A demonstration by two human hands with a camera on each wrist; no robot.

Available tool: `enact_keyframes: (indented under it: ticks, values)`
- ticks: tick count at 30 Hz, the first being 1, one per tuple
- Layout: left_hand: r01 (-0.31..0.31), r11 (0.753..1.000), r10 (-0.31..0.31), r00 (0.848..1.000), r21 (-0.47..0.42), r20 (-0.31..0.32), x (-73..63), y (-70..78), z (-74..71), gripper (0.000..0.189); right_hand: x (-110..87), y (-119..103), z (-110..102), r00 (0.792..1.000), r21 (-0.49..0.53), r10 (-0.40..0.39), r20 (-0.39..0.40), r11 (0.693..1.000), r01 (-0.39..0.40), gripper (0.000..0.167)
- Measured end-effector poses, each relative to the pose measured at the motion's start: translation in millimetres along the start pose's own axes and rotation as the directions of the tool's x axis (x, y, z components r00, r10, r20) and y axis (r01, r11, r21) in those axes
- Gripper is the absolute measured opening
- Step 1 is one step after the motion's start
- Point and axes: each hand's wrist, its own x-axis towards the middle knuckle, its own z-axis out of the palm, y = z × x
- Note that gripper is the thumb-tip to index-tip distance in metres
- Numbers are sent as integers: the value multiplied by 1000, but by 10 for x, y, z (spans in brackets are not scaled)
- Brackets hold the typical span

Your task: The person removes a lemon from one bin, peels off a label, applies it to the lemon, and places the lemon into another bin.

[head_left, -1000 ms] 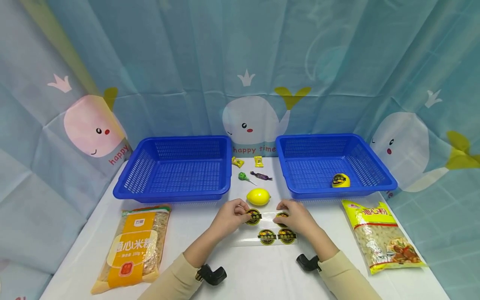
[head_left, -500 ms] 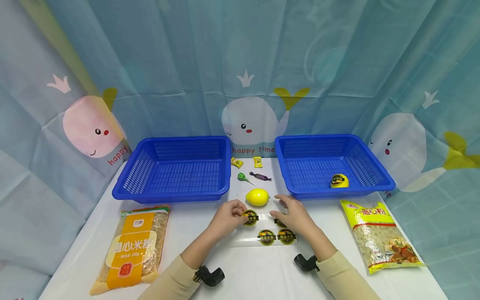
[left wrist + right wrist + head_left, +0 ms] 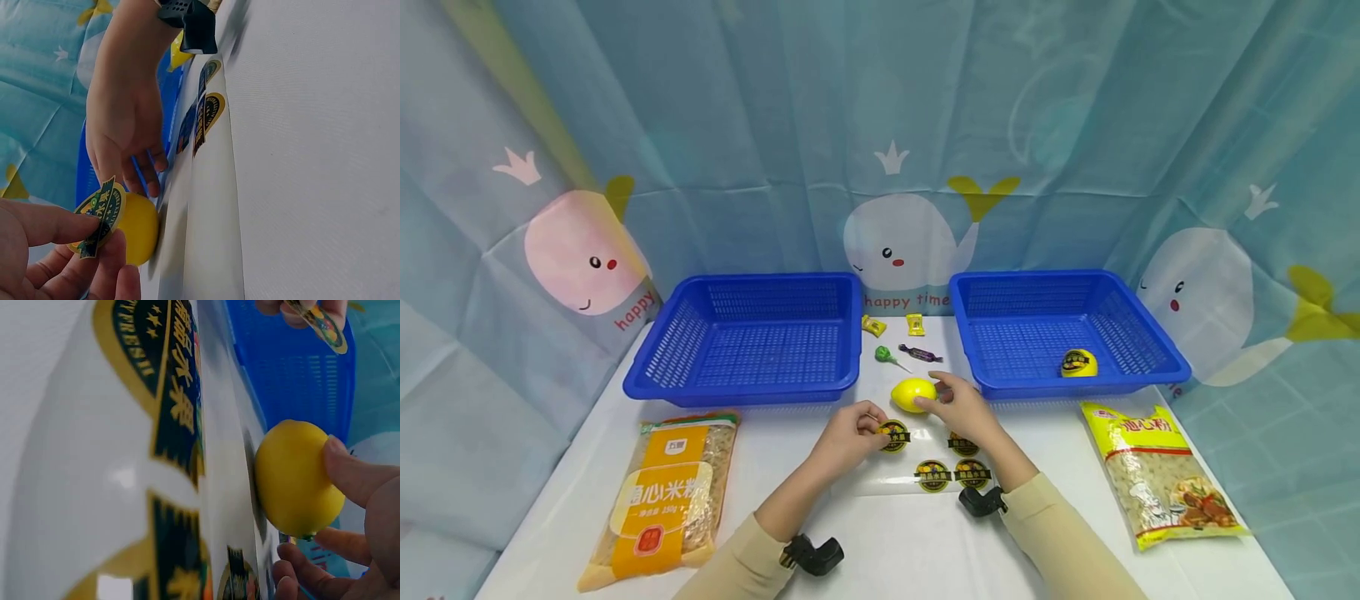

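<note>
My left hand (image 3: 850, 435) pinches a round black-and-gold sticker (image 3: 103, 215) between thumb and fingers, held up off the sheet. A yellow lemon (image 3: 910, 395) lies on the table just beyond the sticker. Around its right end curls my right hand (image 3: 968, 410), with the thumb on the lemon's side and the fingers by its green-tipped end in the right wrist view. Below both hands lies a glossy sticker sheet (image 3: 880, 483), several matching stickers (image 3: 933, 476) still on its right part.
Two blue baskets stand behind: the left basket (image 3: 745, 396) and the right basket (image 3: 1078, 387), which holds a labelled lemon (image 3: 1078, 363). Between them lie a green lollipop (image 3: 883, 354), a purple-wrapped candy (image 3: 921, 354) and yellow candies (image 3: 915, 325). Pasta bags (image 3: 662, 500) (image 3: 1161, 475) flank the sheet.
My right hand has left the sheet and moved left and away from me to the lemon, taking hold of it. The sticker in my left hand has shifted slightly left.
</note>
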Motion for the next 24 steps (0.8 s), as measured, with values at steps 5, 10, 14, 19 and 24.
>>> enact_keyframes:
  ticks: [5, 10, 14, 19, 24]
  values:
    - [-3, 1000, 3, 1000, -5, 2, -9, 10, -15, 19, 17, -36, 35, 1000, -17, -6, -9, 1000, 6, 66]
    - [-1, 1000, 1, 1000, 0, -7, -17, 15, -31, 20, -57, -65, 43, 994, 93, -45, -98, 994, 54, 60]
    - [-1, 1000, 1, 1000, -3, -18, -16, 21, -39, 20, -122, -58, 40, 990, 214, -87, -113, 971, 110, 57]
    - [-8, 1000, 8, 1000, 3, -11, -6, 39, -33, 17, -205, -57, 24, 997, 476, -61, -47, 876, 76, 59]
    - [-2, 1000, 2, 1000, 6, -10, 8, 64, -37, 16, -266, -78, 14, 1000, 641, 0, 24, 768, -16, 59]
